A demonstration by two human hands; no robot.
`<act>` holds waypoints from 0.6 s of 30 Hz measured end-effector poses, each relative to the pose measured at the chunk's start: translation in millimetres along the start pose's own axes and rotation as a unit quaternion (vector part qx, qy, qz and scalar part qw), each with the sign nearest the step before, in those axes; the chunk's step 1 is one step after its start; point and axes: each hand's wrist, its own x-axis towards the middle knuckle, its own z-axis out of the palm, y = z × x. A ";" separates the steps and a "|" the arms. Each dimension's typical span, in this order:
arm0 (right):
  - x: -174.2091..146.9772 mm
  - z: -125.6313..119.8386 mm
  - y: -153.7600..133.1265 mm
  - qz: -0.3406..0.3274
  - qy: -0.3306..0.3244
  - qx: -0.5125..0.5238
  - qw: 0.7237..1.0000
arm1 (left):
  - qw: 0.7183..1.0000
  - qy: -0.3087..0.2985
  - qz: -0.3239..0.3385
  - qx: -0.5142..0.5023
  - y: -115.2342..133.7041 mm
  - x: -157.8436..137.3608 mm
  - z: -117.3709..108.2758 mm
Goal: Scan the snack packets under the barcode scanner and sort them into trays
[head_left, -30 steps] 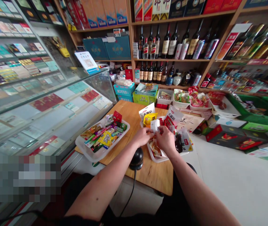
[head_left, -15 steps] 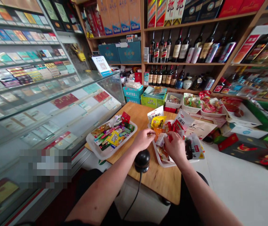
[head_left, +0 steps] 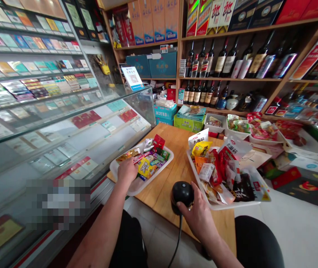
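Note:
My right hand (head_left: 199,214) grips a black handheld scanner (head_left: 181,192) with a cable, at the near edge of the wooden table (head_left: 172,175). My left hand (head_left: 127,171) rests fingers down in the left white tray (head_left: 132,188), among small candy and snack packets (head_left: 147,163); whether it holds one is hidden. To the right stands a second white tray (head_left: 196,173) piled with larger snack bags (head_left: 220,165).
A glass display counter (head_left: 64,126) with cartons runs along the left. Shelves of wine bottles (head_left: 220,59) and boxes fill the back wall. Cardboard boxes (head_left: 164,111) and snack trays (head_left: 239,126) sit behind the table. White floor (head_left: 301,223) lies to the right.
Both hands left the right tray's packets. My left hand went over to the left tray, and my right hand dropped back and took hold of the scanner. The camera shifted left.

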 end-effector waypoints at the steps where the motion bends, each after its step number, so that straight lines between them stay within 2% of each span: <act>1: -1.5 5.3 -1.1 0.016 0.003 -0.008 1.000 | 1.000 -0.013 -0.006 0.017 -6.6 3.2 4.1; 5: -3.2 14.8 -3.9 0.045 0.007 -0.028 0.999 | 0.998 -0.042 -0.003 0.053 -21.1 10.8 19.4; 9: 0.1 18.7 -0.7 0.020 -0.003 -0.024 1.000 | 0.998 -0.025 0.003 0.060 -28.6 15.6 26.9; 14: 13.7 25.1 -0.6 -0.017 -0.017 -0.021 0.999 | 0.999 -0.049 -0.018 0.006 -32.5 20.2 27.3; 18: 26.9 31.1 -6.0 -0.046 -0.044 -0.019 0.998 | 0.998 -0.010 -0.031 -0.047 -36.3 21.7 25.0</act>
